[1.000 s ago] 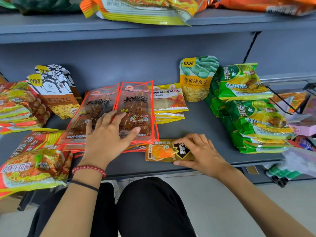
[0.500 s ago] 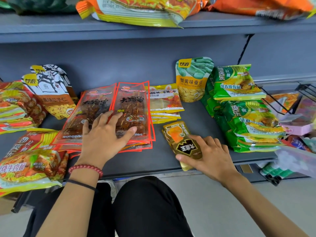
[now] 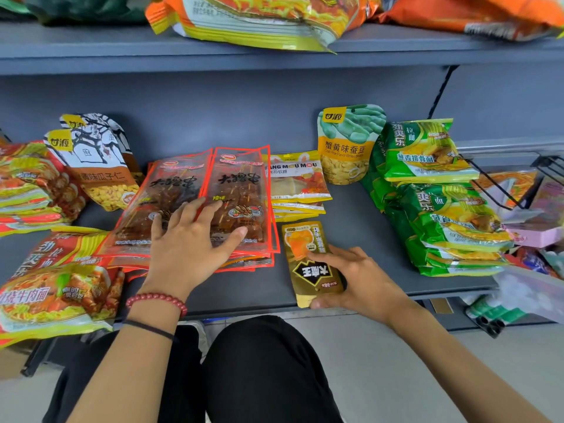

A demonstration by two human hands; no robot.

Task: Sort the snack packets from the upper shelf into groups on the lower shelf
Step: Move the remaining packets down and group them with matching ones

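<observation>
Even bright light, soft edges, wide-angle bowing

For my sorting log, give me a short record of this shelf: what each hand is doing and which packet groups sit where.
left hand: flat on the red skewer packets
right hand: holds the gold packet, lying on the lower shelf
right group: green noodle packets, stacked
behind gold packet: yellow gummy packets
upper shelf: orange packets lying on it

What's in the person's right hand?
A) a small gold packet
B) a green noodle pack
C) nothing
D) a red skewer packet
A: the right hand grips the small gold packet, thumb at its lower edge, while the left hand rests flat on the red skewer packets.
</observation>
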